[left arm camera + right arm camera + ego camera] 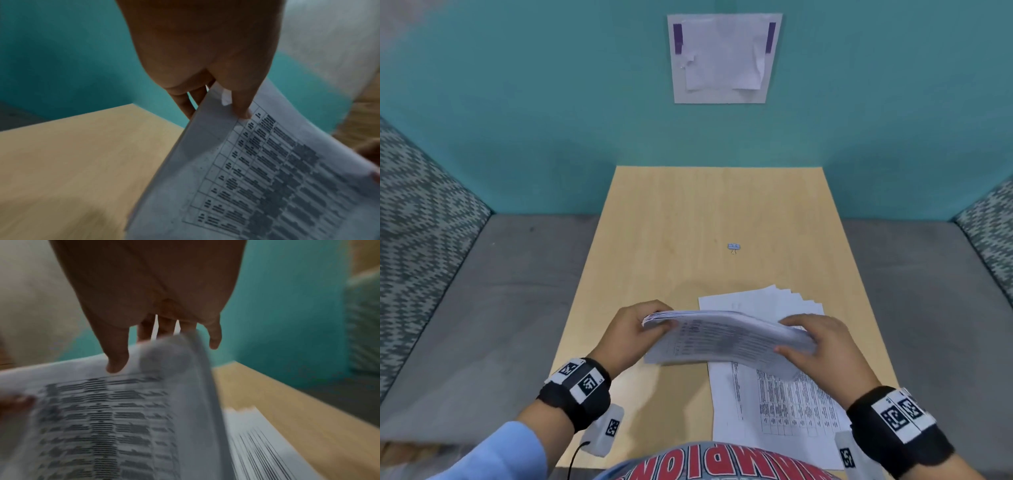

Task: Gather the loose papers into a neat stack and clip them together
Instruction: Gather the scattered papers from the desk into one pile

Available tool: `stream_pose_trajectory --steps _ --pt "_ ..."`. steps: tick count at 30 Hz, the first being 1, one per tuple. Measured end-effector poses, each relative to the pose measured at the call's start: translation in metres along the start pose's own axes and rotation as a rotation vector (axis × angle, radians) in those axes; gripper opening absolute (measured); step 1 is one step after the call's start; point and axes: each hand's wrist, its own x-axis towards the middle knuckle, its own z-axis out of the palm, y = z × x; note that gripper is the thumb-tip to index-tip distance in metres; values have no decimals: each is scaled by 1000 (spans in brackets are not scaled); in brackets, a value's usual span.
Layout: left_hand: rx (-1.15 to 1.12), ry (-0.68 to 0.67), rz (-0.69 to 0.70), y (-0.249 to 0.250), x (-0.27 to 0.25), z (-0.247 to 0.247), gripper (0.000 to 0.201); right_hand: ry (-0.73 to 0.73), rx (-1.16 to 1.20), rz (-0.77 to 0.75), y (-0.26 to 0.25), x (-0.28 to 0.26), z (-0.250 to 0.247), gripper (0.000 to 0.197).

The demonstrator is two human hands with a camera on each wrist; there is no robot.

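Observation:
A bundle of printed papers [722, 339] is lifted off the wooden table [654, 222], sagging between both hands. My left hand [643, 325] pinches its left edge, thumb on the printed side and fingers behind, as the left wrist view shows on the papers [267, 170]. My right hand [808, 342] grips the right edge, thumb on top of the papers [123, 418] and fingers curled behind. More sheets [774, 404] lie fanned out on the table beneath, also seen as fanned sheets [267, 443]. A small binder clip [734, 247] lies alone further back on the table.
A teal wall [551, 120] stands behind the table, with a white sheet [724, 56] taped to it. Grey seat cushions [482, 291] flank the table, with patterned upholstery [421, 212] at the far left and right.

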Motion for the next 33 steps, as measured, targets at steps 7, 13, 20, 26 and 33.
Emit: stream_pose_trajectory --steps 7,13,20,26,33 --pt "221 -94 293 80 -1 -1 16 -180 -21 -127 -56 25 -1 6" --pt "-175 53 95 80 1 -43 21 9 568 3 -38 29 -19 4" --pt "-482 -109 15 52 1 -16 43 5 920 127 -28 16 -15 24" --pt "-307 -114 -27 40 6 28 14 -67 610 30 -22 12 14 17" --pt "-307 -42 55 43 2 32 31 118 673 22 -24 5 18 26"
